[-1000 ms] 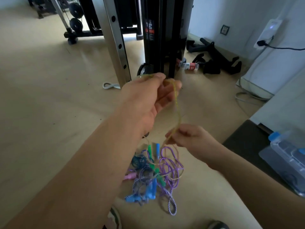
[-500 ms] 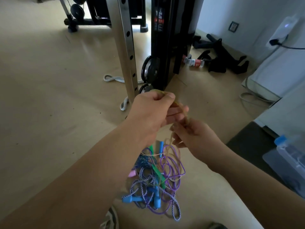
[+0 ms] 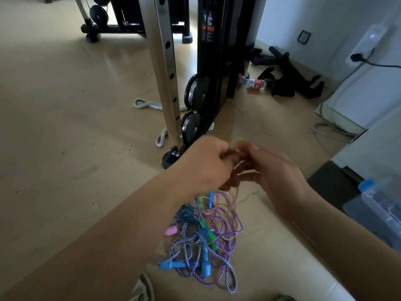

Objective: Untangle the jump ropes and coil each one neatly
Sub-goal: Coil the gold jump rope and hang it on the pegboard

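Both hands are meeting at frame centre, above the floor [image 3: 65, 127]. Left hand [image 3: 206, 168] is curling its fingers and pinching the yellow rope [image 3: 239, 139]. Right hand [image 3: 275, 172] is pinching the same rope with thumb and forefinger, its other fingers loosely spread. Motion blur, so the exact contact is unclear. A small loop of the rope is sticking up just above the fingertips, and a thin strand is trailing down toward the tangle [image 3: 206, 242]. The tangle is lying on the floor at lower centre: purple rope [image 3: 236, 220], striped rope [image 3: 186, 240], blue handles [image 3: 171, 265], green handle [image 3: 211, 237], pink handle [image 3: 171, 231]. Steel post [image 3: 167, 72] and weight plates [image 3: 196, 92] are standing at upper centre.
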A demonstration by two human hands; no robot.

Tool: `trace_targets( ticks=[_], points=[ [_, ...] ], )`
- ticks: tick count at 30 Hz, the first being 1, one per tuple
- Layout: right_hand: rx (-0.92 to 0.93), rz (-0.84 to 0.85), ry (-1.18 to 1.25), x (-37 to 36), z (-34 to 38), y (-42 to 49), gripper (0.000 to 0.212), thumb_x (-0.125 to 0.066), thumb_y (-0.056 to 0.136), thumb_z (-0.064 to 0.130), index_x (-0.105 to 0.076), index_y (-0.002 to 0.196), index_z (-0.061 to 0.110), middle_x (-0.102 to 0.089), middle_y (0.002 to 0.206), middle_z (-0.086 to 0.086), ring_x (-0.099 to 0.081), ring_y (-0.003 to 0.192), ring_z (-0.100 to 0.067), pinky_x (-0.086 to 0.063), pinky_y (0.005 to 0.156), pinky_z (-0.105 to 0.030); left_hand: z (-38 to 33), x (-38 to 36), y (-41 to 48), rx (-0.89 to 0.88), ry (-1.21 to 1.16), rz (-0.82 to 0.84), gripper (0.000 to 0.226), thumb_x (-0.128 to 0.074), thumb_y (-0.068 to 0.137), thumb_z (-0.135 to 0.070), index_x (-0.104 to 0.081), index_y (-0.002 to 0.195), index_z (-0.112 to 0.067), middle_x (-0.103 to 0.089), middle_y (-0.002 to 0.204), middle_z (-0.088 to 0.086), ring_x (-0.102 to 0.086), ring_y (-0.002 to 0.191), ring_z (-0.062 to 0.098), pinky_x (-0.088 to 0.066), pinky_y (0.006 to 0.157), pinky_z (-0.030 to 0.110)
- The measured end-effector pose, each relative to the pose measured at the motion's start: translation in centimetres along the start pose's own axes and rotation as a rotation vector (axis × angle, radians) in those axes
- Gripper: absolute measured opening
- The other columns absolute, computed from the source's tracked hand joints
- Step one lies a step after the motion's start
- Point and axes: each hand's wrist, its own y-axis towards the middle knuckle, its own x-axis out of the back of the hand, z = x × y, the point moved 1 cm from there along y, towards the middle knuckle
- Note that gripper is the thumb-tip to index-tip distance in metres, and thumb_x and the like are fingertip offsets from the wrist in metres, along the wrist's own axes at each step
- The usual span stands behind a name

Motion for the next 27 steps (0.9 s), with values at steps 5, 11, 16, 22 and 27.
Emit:
trace_targets(
  ticks=[5,11,16,22,27],
  points=[
    [0.028,0.248,-0.426,0.5,-0.5,-1.3,0.041,-0.062,0.081,0.014,-0.07,0.12,0.024,-0.076,0.114,-0.002,-0.069,0.112,-0.019,-0.055,0.097,-0.042,0.2,0.6,0.7,-0.061,-0.162,-0.193,0.016,-0.062,0.101,-0.018,-0.07,0.093,-0.006,-0.077,0.082,0.019,-0.078,0.071,0.034,-0.066,0.069,0.045],
    [0.038,0.169,-0.817,0.6,-0.2,-1.6,0.024,-0.049,0.103,0.013,-0.064,0.093,0.028,-0.077,0.076,0.009,-0.071,0.07,-0.005,-0.058,0.076,-0.029,0.1,0.7,0.8,-0.021,-0.006,-0.106,0.036,-0.056,0.104,-0.035,-0.068,0.095,-0.003,-0.077,0.092,0.018,-0.078,0.08,0.028,-0.065,0.079,0.046],
    [0.187,-0.055,-0.7,1.2,0.7,-2.0,0.022,-0.051,0.104,0.016,-0.069,0.099,0.027,-0.073,0.074,0.008,-0.07,0.065,-0.007,-0.059,0.068,-0.025,0.9,0.5,0.8,0.118,0.161,0.019,0.056,-0.04,0.101,-0.048,-0.068,0.101,0.0,-0.075,0.095,0.018,-0.073,0.09,0.035,-0.054,0.097,0.056],
    [0.312,-0.267,-0.544,1.4,1.5,-2.2,0.02,-0.062,0.1,0.018,-0.078,0.104,0.029,-0.071,0.069,0.009,-0.07,0.068,-0.006,-0.057,0.068,-0.018,-0.1,-1.4,1.1,0.177,0.04,0.121,0.024,-0.05,0.096,-0.013,-0.072,0.103,-0.014,-0.077,0.101,0.011,-0.073,0.086,0.025,-0.058,0.087,0.041],
    [0.343,-0.233,-0.46,1.0,1.7,-2.5,0.019,-0.062,0.1,0.018,-0.079,0.1,0.028,-0.071,0.071,0.004,-0.064,0.057,-0.008,-0.055,0.061,-0.023,0.9,-3.1,-0.1,-0.181,0.675,0.227,0.035,-0.059,0.092,-0.015,-0.045,0.062,-0.026,-0.051,0.062,-0.005,-0.049,0.058,0.008,-0.037,0.059,0.028]
  ],
)
